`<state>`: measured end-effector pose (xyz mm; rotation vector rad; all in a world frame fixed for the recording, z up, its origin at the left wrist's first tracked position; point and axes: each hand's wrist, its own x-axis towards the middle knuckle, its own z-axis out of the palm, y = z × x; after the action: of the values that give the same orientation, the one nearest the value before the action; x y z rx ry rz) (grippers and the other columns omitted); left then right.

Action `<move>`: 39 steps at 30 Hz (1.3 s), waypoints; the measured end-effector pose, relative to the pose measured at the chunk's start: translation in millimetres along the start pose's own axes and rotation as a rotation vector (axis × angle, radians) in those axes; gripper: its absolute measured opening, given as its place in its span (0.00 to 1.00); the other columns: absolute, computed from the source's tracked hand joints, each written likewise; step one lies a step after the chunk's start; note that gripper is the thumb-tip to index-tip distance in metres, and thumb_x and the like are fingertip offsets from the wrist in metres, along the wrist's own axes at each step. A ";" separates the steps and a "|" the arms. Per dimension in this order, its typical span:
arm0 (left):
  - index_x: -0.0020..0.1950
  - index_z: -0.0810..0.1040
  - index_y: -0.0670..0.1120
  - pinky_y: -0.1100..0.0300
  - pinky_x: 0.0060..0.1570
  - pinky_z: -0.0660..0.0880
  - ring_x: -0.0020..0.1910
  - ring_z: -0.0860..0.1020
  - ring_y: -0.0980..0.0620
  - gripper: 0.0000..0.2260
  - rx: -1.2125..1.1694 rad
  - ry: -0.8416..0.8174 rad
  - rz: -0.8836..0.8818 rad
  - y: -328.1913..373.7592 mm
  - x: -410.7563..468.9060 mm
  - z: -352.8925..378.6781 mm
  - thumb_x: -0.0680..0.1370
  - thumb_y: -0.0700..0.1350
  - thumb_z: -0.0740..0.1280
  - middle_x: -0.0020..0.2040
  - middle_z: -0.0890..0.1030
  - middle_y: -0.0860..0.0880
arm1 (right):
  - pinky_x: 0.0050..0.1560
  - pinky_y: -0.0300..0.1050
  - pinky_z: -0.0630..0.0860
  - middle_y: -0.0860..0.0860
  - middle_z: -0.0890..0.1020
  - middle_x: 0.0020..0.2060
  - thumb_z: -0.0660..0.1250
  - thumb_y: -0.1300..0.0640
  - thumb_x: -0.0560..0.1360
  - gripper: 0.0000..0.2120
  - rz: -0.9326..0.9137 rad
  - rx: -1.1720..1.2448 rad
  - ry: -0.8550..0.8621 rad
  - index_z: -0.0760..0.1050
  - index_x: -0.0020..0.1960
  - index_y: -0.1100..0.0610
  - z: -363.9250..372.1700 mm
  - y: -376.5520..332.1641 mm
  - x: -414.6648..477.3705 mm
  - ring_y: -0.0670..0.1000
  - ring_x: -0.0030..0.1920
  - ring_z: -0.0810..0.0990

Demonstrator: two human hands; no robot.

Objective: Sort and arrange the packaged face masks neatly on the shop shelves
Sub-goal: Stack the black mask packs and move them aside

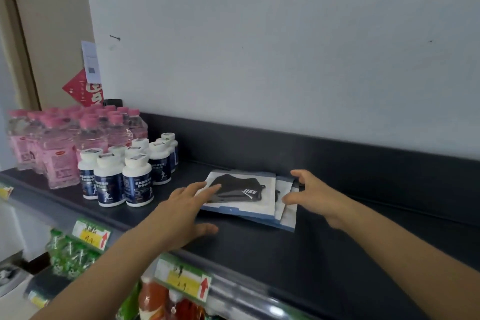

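A small stack of packaged face masks [246, 195] lies flat on the dark top shelf [337, 254]. The top packet is clear, showing a black mask with white lettering, and other packets poke out beneath it on the right. My left hand [187, 208] lies flat with its fingertips on the stack's left edge. At the stack's right edge my right hand [309, 195] is open, fingers curled toward the packets and touching or nearly touching them.
White supplement bottles with dark blue labels [124, 174] stand left of the stack, with pink-capped clear bottles [65, 143] behind them. Yellow price tags [181, 280] hang on the shelf's front rail. Green and red goods fill the shelf below. The wall rises behind.
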<state>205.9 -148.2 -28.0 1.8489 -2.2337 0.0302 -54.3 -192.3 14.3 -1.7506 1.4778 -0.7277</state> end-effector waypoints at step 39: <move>0.70 0.50 0.69 0.48 0.70 0.58 0.73 0.53 0.44 0.42 -0.840 -0.080 0.350 36.5 45.7 13.4 0.68 0.53 0.75 0.75 0.42 0.58 | 0.44 0.33 0.79 0.43 0.82 0.45 0.71 0.70 0.70 0.37 -0.100 0.158 0.878 0.62 0.65 0.38 48.3 -18.3 -111.6 0.39 0.45 0.82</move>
<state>160.4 -187.4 -27.0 1.0190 -2.0946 -0.7962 -25.7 -73.1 4.5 -1.4390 1.7986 -1.7649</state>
